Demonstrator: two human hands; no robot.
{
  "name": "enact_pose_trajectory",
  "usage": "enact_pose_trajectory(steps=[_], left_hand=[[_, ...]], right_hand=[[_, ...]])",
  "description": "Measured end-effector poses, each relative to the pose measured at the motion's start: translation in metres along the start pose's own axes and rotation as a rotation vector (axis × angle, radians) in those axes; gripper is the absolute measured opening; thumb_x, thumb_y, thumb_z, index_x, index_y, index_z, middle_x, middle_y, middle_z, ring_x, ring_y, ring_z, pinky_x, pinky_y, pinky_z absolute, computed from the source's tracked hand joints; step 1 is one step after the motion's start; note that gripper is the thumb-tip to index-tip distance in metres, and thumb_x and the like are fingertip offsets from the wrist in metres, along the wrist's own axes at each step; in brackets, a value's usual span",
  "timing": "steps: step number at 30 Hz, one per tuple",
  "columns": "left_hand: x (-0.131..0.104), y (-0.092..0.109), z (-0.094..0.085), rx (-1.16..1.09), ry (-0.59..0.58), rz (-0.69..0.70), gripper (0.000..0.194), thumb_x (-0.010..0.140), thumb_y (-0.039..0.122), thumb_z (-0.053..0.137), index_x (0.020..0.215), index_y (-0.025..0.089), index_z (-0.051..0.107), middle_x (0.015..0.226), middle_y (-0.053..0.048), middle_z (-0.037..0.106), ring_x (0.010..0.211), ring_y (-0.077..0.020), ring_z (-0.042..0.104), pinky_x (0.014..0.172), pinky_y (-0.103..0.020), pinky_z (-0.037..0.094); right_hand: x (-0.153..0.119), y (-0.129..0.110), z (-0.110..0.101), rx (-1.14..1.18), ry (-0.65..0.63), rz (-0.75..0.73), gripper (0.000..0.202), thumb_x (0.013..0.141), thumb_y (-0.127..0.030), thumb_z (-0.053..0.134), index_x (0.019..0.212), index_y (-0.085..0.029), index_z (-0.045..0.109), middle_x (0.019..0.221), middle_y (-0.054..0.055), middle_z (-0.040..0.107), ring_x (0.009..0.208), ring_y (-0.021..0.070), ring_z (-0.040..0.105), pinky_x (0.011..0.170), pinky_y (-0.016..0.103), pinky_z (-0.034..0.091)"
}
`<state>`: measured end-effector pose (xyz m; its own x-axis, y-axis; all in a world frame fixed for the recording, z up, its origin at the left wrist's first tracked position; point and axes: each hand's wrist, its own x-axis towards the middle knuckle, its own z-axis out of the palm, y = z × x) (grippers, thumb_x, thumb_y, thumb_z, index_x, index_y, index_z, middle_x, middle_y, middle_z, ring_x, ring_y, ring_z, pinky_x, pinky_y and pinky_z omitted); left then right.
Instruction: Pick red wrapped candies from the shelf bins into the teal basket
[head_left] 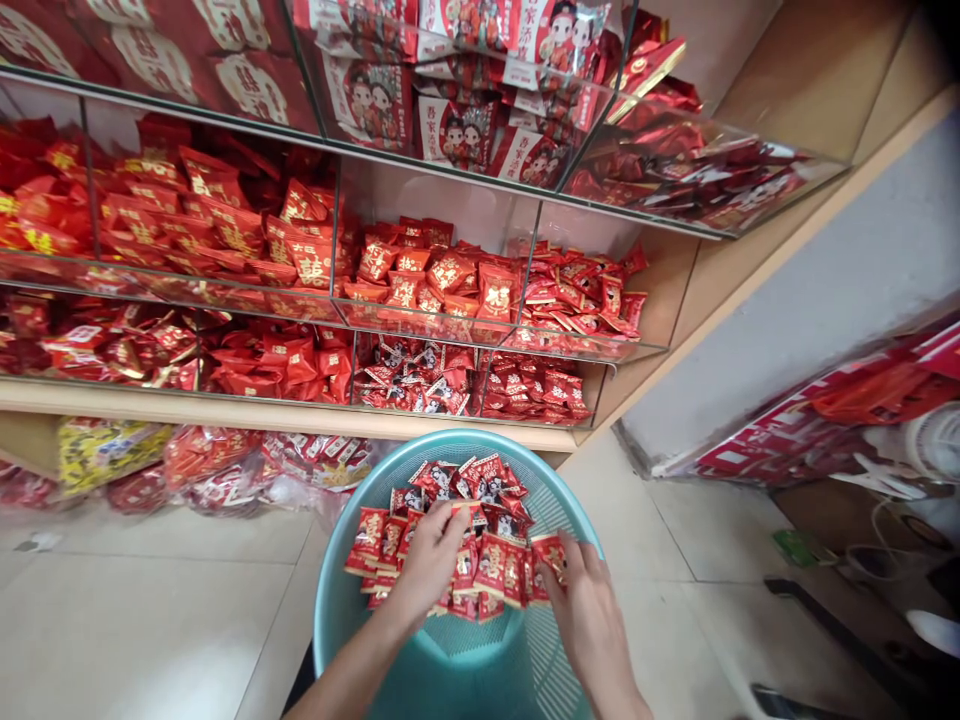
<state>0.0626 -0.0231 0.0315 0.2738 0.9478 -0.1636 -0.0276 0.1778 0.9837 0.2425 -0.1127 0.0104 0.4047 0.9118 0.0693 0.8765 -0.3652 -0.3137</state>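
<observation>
A teal plastic basket [337, 560] with perforated sides stands in front of me, holding a heap of small red candy packets [491, 565] with gold characters. Toward its far side lie packets with dark cartoon figures [442, 478]. Over the middle of the heap, my left hand [431, 560] is closed, thumb and fingers pinching a red packet at its edge. At the basket's right side, my right hand [589, 605] grips another red packet [550, 556] between thumb and fingers. The undersides of both packets are partly hidden.
A wooden shelf [480, 430] with clear-fronted compartments of red packets rises just behind the basket. Plastic bags of sweets [210, 460] lie beneath it on the tiled floor [180, 610]. At right are a grey wall [757, 340] and assorted clutter, including a green packet [802, 548].
</observation>
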Motion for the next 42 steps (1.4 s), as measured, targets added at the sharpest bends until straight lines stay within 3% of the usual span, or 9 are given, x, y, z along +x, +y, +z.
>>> enact_pose_trajectory(steps=[5, 10, 15, 18, 25, 31, 34, 38, 42], left_hand=[[-0.001, -0.004, 0.014, 0.247, -0.131, 0.126, 0.022, 0.085, 0.032, 0.049, 0.082, 0.020, 0.067, 0.082, -0.003, 0.061, 0.078, -0.0173, 0.055, 0.072, -0.024, 0.040], [0.001, -0.015, 0.018, 0.517, -0.164, 0.184, 0.014, 0.084, 0.025, 0.049, 0.082, 0.020, 0.062, 0.077, -0.001, 0.063, 0.070, -0.0167, 0.056, 0.065, -0.025, 0.038], [0.006, -0.020, 0.019, 0.755, -0.171, 0.222, 0.023, 0.087, 0.021, 0.043, 0.107, 0.023, 0.055, 0.102, -0.004, 0.065, 0.090, -0.0194, 0.061, 0.076, -0.027, 0.042], [0.008, -0.023, 0.023, 0.893, -0.181, 0.233, 0.029, 0.089, 0.021, 0.040, 0.115, 0.022, 0.052, 0.106, -0.006, 0.065, 0.092, -0.0210, 0.063, 0.075, -0.029, 0.045], [0.012, -0.032, 0.031, 1.173, -0.165, 0.336, 0.028, 0.088, 0.012, 0.039, 0.105, 0.011, 0.060, 0.102, -0.014, 0.065, 0.103, -0.0304, 0.054, 0.089, -0.047, 0.041], [0.007, -0.037, 0.023, 1.254, -0.140, 0.442, 0.030, 0.087, 0.011, 0.040, 0.111, 0.011, 0.058, 0.121, -0.014, 0.056, 0.114, -0.0293, 0.046, 0.098, -0.049, 0.036], [-0.001, -0.043, 0.019, 1.251, -0.179, 0.500, 0.030, 0.085, 0.019, 0.049, 0.114, 0.016, 0.058, 0.125, -0.010, 0.054, 0.122, -0.0275, 0.041, 0.105, -0.048, 0.030], [-0.009, -0.054, 0.016, 1.277, -0.211, 0.527, 0.040, 0.077, 0.032, 0.063, 0.112, 0.014, 0.059, 0.124, -0.013, 0.056, 0.125, -0.0326, 0.040, 0.106, -0.054, 0.028], [-0.011, -0.059, 0.014, 1.267, -0.158, 0.660, 0.028, 0.085, 0.025, 0.049, 0.110, 0.019, 0.059, 0.126, -0.007, 0.056, 0.124, -0.0280, 0.042, 0.103, -0.054, 0.033]], right_hand=[[0.003, -0.011, 0.009, -0.181, -0.122, 0.049, 0.038, 0.089, -0.024, 0.039, 0.124, -0.011, 0.046, 0.106, 0.012, 0.056, 0.096, 0.0270, 0.055, 0.085, 0.037, 0.043], [0.005, -0.014, 0.020, -0.256, -0.110, 0.069, 0.044, 0.088, -0.020, 0.038, 0.131, -0.010, 0.039, 0.108, 0.012, 0.055, 0.098, 0.0248, 0.056, 0.081, 0.033, 0.045], [0.005, -0.015, 0.028, -0.348, -0.047, 0.055, 0.048, 0.086, -0.017, 0.038, 0.134, -0.015, 0.036, 0.106, 0.012, 0.055, 0.093, 0.0243, 0.059, 0.075, 0.033, 0.046], [0.005, -0.016, 0.030, -0.368, -0.055, 0.043, 0.047, 0.087, -0.016, 0.037, 0.134, -0.015, 0.037, 0.106, 0.013, 0.055, 0.093, 0.0245, 0.059, 0.075, 0.034, 0.045], [0.004, -0.015, 0.034, -0.396, -0.063, 0.033, 0.047, 0.087, -0.015, 0.036, 0.134, -0.013, 0.038, 0.107, 0.014, 0.056, 0.096, 0.0247, 0.059, 0.075, 0.035, 0.045], [0.004, -0.014, 0.033, -0.377, -0.052, 0.027, 0.044, 0.088, -0.020, 0.039, 0.132, -0.015, 0.041, 0.107, 0.013, 0.057, 0.098, 0.0247, 0.058, 0.074, 0.034, 0.045], [0.004, -0.014, 0.031, -0.354, -0.061, 0.026, 0.044, 0.088, -0.024, 0.039, 0.131, -0.015, 0.042, 0.108, 0.013, 0.056, 0.098, 0.0249, 0.058, 0.075, 0.034, 0.046], [0.002, -0.008, 0.037, -0.344, -0.039, 0.003, 0.043, 0.090, -0.026, 0.037, 0.131, -0.014, 0.043, 0.114, 0.015, 0.055, 0.099, 0.0258, 0.058, 0.078, 0.036, 0.047], [0.002, 0.004, 0.053, -0.308, 0.029, -0.005, 0.041, 0.088, -0.025, 0.038, 0.127, -0.015, 0.047, 0.119, 0.016, 0.054, 0.100, 0.0270, 0.059, 0.078, 0.037, 0.049]])
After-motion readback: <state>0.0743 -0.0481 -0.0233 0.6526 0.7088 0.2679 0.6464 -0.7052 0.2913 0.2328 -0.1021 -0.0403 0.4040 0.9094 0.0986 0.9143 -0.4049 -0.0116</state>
